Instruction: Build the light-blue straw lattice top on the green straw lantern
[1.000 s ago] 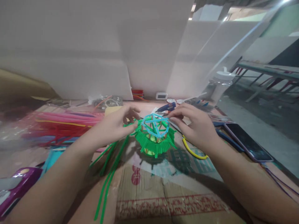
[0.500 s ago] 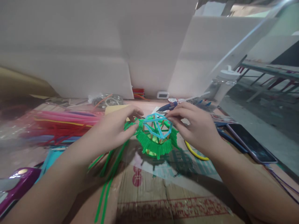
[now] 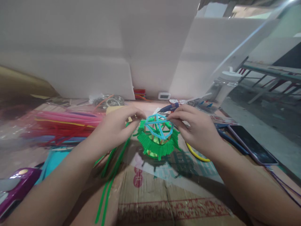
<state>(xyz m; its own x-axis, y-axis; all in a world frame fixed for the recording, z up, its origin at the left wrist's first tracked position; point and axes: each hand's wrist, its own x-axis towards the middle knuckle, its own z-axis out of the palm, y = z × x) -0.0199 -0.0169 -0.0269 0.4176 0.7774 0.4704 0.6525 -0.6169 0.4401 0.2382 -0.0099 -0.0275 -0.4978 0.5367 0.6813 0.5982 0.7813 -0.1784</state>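
Note:
A small pavilion-like model stands on the cardboard, with a green fringed skirt (image 3: 152, 147) and thin brown uprights. On its top sits a light-blue many-sided frame (image 3: 162, 135) with crossing spokes. My right hand (image 3: 196, 124) pinches the frame's right edge between thumb and fingertips. At the left edge, my left hand (image 3: 119, 125) is curved, fingertips very close to the frame and a gap between thumb and fingers. Whether they touch it is unclear. Green pipe cleaners (image 3: 115, 169) lie below my left wrist.
Bundled pink and red pipe cleaners (image 3: 68, 121) lie left, near a purple device (image 3: 22, 188). A blue-handled tool (image 3: 169, 107) is behind the model. A yellow curved piece (image 3: 196, 154), a phone (image 3: 252, 144) and a clear bottle (image 3: 225, 86) are on the right. White panels (image 3: 150, 50) stand behind.
My left hand has moved slightly right, and its thumb and fingertips have come closer together near the blue frame. My right hand stays at the frame's right edge.

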